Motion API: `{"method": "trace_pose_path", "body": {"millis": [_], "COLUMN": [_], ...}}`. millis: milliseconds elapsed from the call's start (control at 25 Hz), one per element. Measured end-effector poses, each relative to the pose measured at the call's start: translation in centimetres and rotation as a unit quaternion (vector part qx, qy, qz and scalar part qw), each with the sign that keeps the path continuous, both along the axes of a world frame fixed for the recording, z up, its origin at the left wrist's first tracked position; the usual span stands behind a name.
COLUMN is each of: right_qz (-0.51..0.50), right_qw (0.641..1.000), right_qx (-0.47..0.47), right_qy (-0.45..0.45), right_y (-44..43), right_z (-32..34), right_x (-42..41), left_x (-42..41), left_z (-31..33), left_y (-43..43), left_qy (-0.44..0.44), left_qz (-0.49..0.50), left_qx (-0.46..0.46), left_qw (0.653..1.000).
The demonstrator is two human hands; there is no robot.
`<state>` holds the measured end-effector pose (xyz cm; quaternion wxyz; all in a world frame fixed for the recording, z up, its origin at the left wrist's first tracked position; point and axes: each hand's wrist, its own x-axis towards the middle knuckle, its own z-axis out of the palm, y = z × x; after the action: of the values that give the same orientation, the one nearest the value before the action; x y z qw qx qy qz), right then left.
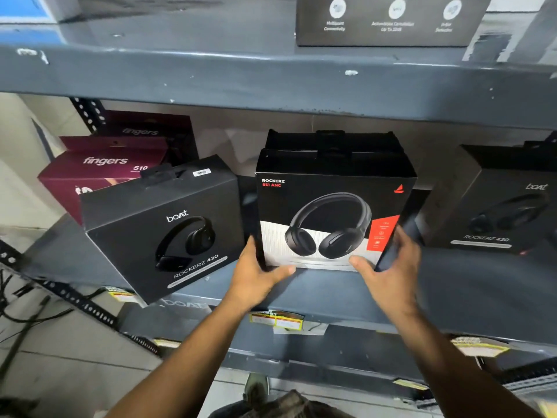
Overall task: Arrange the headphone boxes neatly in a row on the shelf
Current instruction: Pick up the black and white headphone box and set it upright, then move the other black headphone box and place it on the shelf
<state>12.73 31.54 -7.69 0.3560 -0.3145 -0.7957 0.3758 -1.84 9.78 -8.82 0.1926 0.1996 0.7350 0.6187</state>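
Note:
A black Rockerz 551 ANC headphone box (328, 206) stands upright at the middle of the grey shelf (452, 285). My left hand (259, 276) grips its lower left corner and my right hand (388, 270) grips its lower right edge. A second black box stands right behind it. To the left a dark Rockerz 430 box (159, 224) sits turned at an angle, overhanging the front edge. Another Rockerz 430 box (500, 200) stands at the right.
Two maroon Fingers boxes (102, 170) stand at the far left behind the angled box. The upper shelf (271, 79) hangs low above the boxes and carries a dark box (388, 21). Price labels (275, 319) line the front edge. Cables lie on the floor at the left.

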Motion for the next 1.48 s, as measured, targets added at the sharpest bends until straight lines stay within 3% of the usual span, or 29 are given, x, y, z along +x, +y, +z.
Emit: {"method": "trace_pose_path", "body": {"millis": [80,120,240,320,480,680,800,960,1040,1160,1280,1400,1480], "right_qz": [0.009,0.076,0.309,0.374,0.340,0.257,0.234,0.225,0.227,0.230,0.230,0.185,0.141], "right_qw": [0.992,0.984,0.938,0.921,0.935,0.942,0.953,0.966,0.963,0.959,0.960,0.973,0.981], "right_qx": [0.115,0.145,0.146,0.109,-0.072,-0.210,-0.190,-0.091,-0.099,-0.095,-0.089,-0.083,-0.096], "right_qy": [0.051,0.072,0.050,-0.004,-0.076,-0.052,-0.037,0.084,0.110,0.136,0.131,0.110,0.096], "right_y": [-3.9,-5.9,-10.8,-14.0,-17.6,-19.0,-20.1,-21.8,-21.2,-18.6,-15.1,-9.4,-3.9], "right_z": [-0.9,-1.1,-0.6,0.6,3.0,3.3,2.6,2.8,3.5,4.7,4.6,3.9,3.4], "right_x": [1.3,1.4,-1.0,-4.4,-11.8,-14.5,-13.2,-8.9,-6.8,-2.9,2.2,8.4,12.7], "left_x": [3.6,5.2,5.0,2.0,-2.5,-4.6,-4.2,-1.7,0.4,4.9,10.6,15.7,18.7], "left_z": [-1.5,-2.1,-2.7,-2.3,-0.9,0.6,1.6,4.6,7.1,9.5,9.6,9.3,8.3], "left_y": [-4.0,-6.5,-13.5,-16.8,-17.9,-18.1,-20.3,-22.7,-22.2,-19.7,-16.5,-9.9,-4.7], "left_qy": [0.025,0.053,0.119,0.100,0.164,0.174,0.122,-0.023,-0.061,-0.018,0.059,0.046,0.043], "left_qz": [0.052,0.110,0.326,0.383,0.222,0.169,0.174,0.245,0.266,0.292,0.221,0.229,0.150], "left_qx": [0.029,0.047,0.061,0.037,0.028,0.019,0.067,0.121,0.104,0.045,-0.012,0.043,0.092], "left_qw": [0.998,0.991,0.936,0.917,0.961,0.970,0.975,0.962,0.957,0.955,0.973,0.971,0.983]}}
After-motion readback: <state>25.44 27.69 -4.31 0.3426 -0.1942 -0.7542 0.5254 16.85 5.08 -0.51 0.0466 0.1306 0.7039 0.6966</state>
